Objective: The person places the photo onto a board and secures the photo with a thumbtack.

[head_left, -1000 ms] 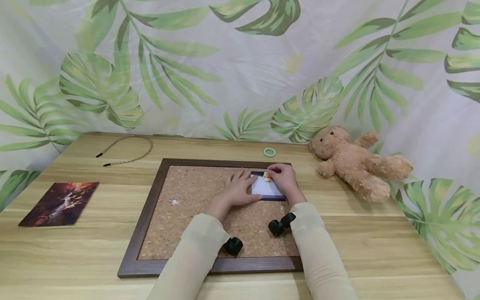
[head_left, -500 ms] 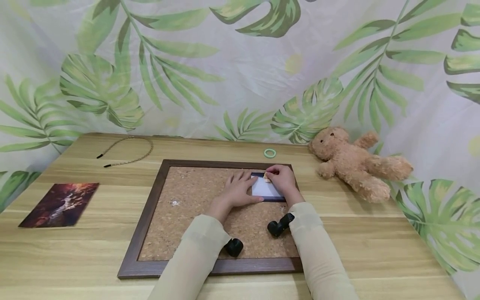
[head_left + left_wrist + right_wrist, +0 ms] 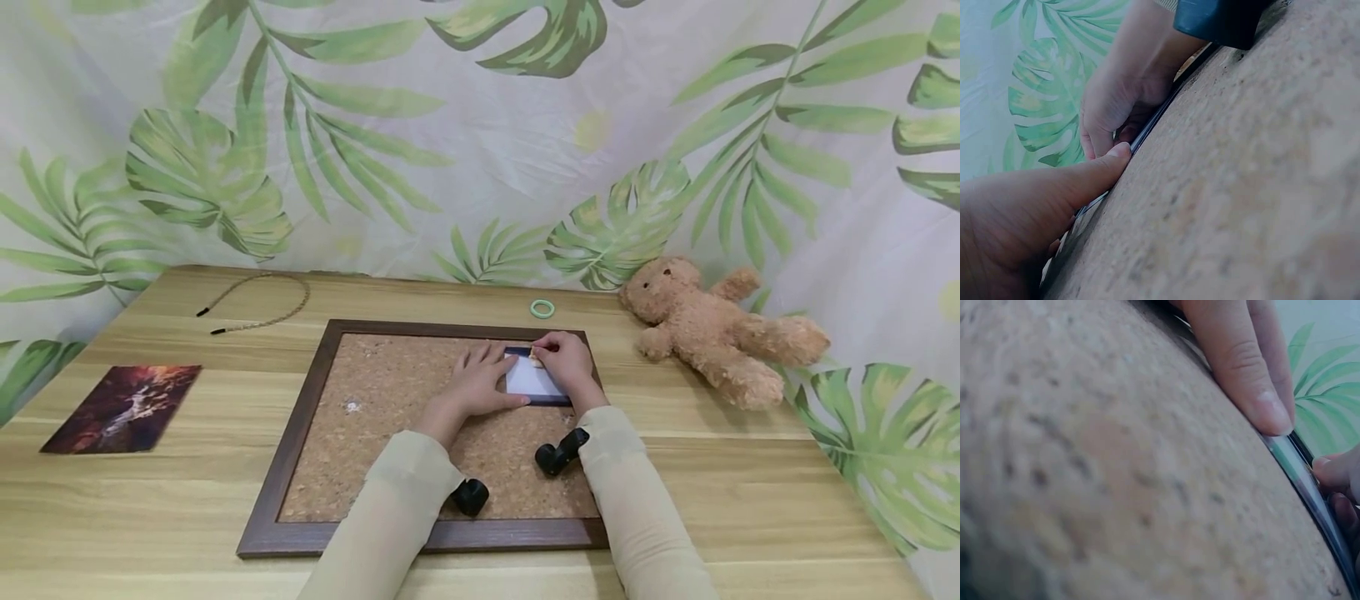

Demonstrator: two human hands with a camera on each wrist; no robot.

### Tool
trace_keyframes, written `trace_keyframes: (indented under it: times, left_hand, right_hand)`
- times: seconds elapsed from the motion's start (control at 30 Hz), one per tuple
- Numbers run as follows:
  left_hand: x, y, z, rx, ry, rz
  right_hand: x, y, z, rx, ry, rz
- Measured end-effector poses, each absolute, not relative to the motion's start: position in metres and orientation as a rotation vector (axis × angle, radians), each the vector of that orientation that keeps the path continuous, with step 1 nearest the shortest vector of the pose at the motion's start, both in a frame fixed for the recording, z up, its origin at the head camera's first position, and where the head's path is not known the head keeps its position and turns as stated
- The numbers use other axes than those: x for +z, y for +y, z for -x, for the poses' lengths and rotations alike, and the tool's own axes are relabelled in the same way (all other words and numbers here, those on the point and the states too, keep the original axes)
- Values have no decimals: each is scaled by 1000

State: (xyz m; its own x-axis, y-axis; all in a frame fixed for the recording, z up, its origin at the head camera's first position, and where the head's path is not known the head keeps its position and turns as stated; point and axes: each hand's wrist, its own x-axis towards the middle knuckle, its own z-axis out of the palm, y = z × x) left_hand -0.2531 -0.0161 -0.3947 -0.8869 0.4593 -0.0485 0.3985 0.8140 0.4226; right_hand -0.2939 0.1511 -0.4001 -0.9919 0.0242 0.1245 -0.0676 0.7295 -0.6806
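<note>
In the head view, a white card with dark blue bands along its edges (image 3: 528, 385) lies on a framed corkboard (image 3: 360, 454), near its upper right corner. My left hand (image 3: 476, 385) rests on the board with spread fingers; its thumb and fingertips touch the card's left part. At the card's upper edge, my right hand (image 3: 567, 363) pinches a small yellow-orange piece (image 3: 536, 362) between thumb and forefinger. The fingers cover most of that piece, so its kind is hard to tell. In the left wrist view the thumb (image 3: 1116, 156) presses on the card's edge.
A dark reddish photo print (image 3: 123, 410) lies to the left. Behind the board are a braided headband (image 3: 255, 323) and a pale green ring (image 3: 542, 317). A teddy bear (image 3: 693, 329) lies at the back right. Black wrist cameras (image 3: 471, 497) hang low over the cork.
The right fingers have shifted slightly left over the small yellow-orange piece, and less of it shows. The left hand stays in place on the card. The head view has moved a little.
</note>
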Motion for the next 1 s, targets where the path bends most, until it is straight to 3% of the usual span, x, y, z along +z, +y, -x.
trace_keyframes:
  times: [1.0]
  left_hand:
    - [-395,-16,254,627,2853,-661]
  right_hand:
    - [-401,149,291,1124,-2773,-86]
